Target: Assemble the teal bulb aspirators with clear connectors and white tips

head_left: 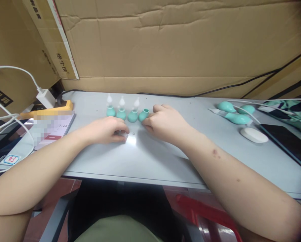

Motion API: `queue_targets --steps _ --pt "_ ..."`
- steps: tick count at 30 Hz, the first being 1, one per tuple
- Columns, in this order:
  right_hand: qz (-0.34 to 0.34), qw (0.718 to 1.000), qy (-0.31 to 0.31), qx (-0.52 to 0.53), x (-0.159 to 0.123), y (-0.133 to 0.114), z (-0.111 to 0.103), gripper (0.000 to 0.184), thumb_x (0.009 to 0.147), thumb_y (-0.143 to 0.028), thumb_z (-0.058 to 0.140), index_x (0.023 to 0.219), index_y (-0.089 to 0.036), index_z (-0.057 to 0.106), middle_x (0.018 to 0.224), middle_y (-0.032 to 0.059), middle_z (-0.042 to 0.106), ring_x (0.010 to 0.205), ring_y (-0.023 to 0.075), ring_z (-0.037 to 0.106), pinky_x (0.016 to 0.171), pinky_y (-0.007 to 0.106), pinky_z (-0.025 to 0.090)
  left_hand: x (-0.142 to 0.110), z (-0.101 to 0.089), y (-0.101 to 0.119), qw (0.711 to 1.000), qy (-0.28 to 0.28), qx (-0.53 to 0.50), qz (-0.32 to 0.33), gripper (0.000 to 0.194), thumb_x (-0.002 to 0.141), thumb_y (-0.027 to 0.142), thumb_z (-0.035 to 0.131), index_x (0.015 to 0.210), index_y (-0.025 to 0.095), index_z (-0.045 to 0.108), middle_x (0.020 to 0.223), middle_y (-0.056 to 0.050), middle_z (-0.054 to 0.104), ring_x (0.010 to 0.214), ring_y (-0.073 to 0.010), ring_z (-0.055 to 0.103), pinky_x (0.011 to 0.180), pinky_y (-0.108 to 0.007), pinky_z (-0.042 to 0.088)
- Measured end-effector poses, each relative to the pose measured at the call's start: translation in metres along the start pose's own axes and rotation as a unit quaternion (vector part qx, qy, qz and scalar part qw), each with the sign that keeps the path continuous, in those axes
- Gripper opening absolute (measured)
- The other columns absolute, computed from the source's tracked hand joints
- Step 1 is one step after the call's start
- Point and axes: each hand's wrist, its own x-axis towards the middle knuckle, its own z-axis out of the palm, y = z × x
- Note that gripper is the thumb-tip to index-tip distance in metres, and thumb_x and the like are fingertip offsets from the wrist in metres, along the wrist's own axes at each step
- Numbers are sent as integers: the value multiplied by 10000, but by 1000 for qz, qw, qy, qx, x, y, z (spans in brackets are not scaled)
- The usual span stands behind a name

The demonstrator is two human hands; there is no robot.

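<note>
Three teal rubber bulbs with clear white tips [120, 111] stand upright in a row on the grey table [150, 158]. A fourth teal bulb [143, 115] without a tip lies tilted at the row's right end, pinched by the fingers of my right hand [165, 124]. My left hand [106, 131] rests knuckles-up on the table just in front of the row, its fingers curled over a small clear piece [123, 135] that I can barely make out.
A phone [53, 129] lies at the left beside a yellow power strip [49, 107] with a white charger and cables. At the right lie more teal bulbs [234, 112], a white oval object [253, 134] and a dark tablet [289, 144]. Cardboard walls the back.
</note>
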Motion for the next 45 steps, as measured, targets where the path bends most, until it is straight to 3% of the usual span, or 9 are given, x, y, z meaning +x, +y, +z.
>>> queue_targets --steps 6,11,14,17,21,24,31,39,45 --pt "26 998 -48 -18 4 -4 2 244 907 -52 629 737 -176 753 641 89 606 745 223 291 708 372 204 1 -2 3 999 -31 1 -25 243 997 321 694 1170 192 806 1140 -83 789 964 -217 719 836 -350 532" --pt "19 999 -49 -7 6 1 7 264 909 -40 614 723 -175 744 651 93 595 745 222 308 707 365 213 1 -2 3 999 -34 -2 -37 235 989 335 702 1155 202 802 1147 -77 784 963 -217 714 829 -347 517" --pt "5 1000 -23 20 5 3 7 268 897 -55 617 673 -177 696 640 82 581 729 210 303 697 359 228 1 -2 2 999 -23 -2 -32 192 989 332 688 1091 198 782 1093 -71 774 914 -197 692 789 -324 499" --pt "-19 995 50 90 -1 3 4 225 859 -62 639 666 -173 678 634 57 584 697 185 353 675 339 273 0 -3 2 999 5 -13 -33 207 1033 355 630 1072 190 748 1004 -53 769 852 -171 665 741 -297 473" --pt "-91 936 178 290 -7 -3 0 158 870 -74 649 844 -166 775 760 31 719 711 149 548 709 292 419 0 -3 6 996 46 -62 -55 284 1071 423 585 1129 183 725 895 -23 761 769 -143 648 688 -269 466" --pt "-103 882 214 406 -7 -10 2 135 902 -118 669 913 -171 793 830 26 776 740 136 630 738 273 490 1 -1 9 987 73 -131 -61 294 1042 436 629 1135 172 718 880 -21 768 761 -136 667 695 -263 503" --pt "-70 831 207 511 1 -17 12 80 930 -211 755 875 -183 806 840 37 794 752 136 677 715 266 528 6 9 10 939 115 -314 -78 318 909 427 807 1069 160 743 888 -52 813 819 -161 767 764 -292 592" --pt "-13 794 188 578 1 -16 13 98 916 -287 812 937 -204 861 937 66 847 842 187 767 763 309 587 6 9 8 934 147 -317 -71 337 877 411 837 1100 163 791 908 -59 831 841 -169 789 796 -300 619" --pt "74 698 128 701 5 -21 14 328 722 -454 1014 867 -199 869 894 72 854 829 214 772 808 356 620 6 9 6 948 163 -269 -49 268 921 346 753 1117 170 797 930 -63 847 871 -182 813 811 -303 634"
